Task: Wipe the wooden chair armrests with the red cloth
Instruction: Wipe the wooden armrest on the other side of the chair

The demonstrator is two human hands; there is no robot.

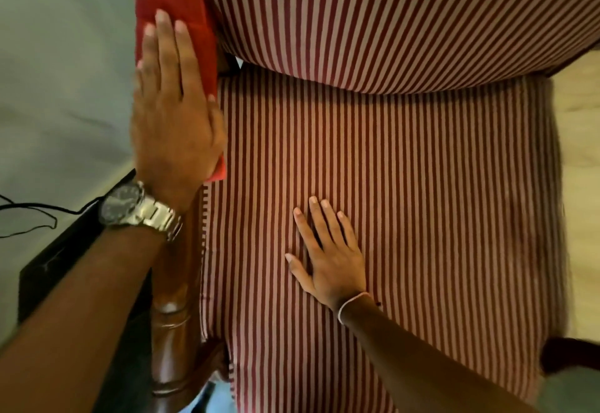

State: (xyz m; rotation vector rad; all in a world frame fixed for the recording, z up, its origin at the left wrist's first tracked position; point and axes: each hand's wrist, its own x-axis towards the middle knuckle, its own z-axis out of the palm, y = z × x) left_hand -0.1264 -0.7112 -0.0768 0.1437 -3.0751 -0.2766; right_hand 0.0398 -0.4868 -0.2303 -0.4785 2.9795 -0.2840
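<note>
Pressing the red cloth [177,23] flat against the wooden armrest [172,321] at the upper left of the frame, the left hand [173,114] lies on it with fingers [168,45] extended, pinning rather than gripping. The armrest's polished length runs down toward the lower left, bare of cloth. The right hand [328,256], at centre, rests open and empty on the striped seat cushion [422,218], below the striped backrest [389,16]. With no grip on it, the cloth could slip sideways off the narrow rail, likely leaving the right-side armrest, barely visible at lower right, unwiped.
</note>
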